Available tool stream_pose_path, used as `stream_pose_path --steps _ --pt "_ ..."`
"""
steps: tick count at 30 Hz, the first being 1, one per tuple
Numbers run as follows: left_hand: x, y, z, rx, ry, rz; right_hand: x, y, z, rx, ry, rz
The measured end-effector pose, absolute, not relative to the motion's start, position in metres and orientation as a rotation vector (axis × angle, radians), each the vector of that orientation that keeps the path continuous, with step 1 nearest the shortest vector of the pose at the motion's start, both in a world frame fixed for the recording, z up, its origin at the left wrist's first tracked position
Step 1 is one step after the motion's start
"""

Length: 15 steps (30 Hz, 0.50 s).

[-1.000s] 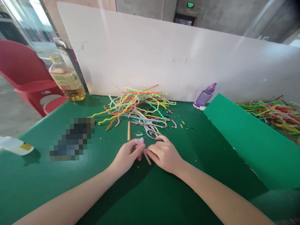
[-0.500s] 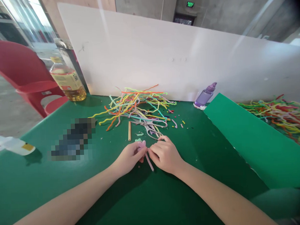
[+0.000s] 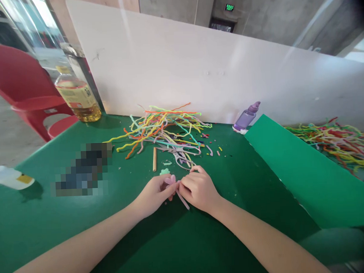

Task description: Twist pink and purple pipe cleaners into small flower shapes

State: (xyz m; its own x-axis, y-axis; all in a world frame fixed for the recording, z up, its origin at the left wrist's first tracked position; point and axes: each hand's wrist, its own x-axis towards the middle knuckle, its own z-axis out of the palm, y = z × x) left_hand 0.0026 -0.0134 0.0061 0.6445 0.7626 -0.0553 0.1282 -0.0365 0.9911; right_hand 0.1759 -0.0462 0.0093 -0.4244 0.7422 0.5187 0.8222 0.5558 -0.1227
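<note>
The left hand [image 3: 154, 195] pinches a pale-pink, thin, fuzzy stem [image 3: 182, 199] with rounded loops [image 3: 170, 179] already formed, the right hand [image 3: 200, 189] grips it closely beside, and its straight tail [image 3: 184, 203] is left unbent.

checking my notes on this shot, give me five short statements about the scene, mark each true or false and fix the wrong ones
1. The left hand holds a pink looped piece. True.
2. The right hand holds the scissors. False: the scissors lie on the green table, beyond the right hand.
3. The tan stick lies left of the scissors. True.
4. The chair is blue. False: the chair is red.
5. The purple bottle is left of the green board. True.
</note>
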Motion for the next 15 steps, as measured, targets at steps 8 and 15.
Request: stream_pose_path --steps 8,15 --pt "0.0024 -0.0115 0.0048 1.497 0.854 0.809 0.1762 -0.0448 0.0123 -1.256 -2.077 -0.024" --pt "0.0014 -0.0112 0.0064 1.444 0.899 0.854 0.1762 -0.0457 0.0109 -1.244 -2.034 0.126"
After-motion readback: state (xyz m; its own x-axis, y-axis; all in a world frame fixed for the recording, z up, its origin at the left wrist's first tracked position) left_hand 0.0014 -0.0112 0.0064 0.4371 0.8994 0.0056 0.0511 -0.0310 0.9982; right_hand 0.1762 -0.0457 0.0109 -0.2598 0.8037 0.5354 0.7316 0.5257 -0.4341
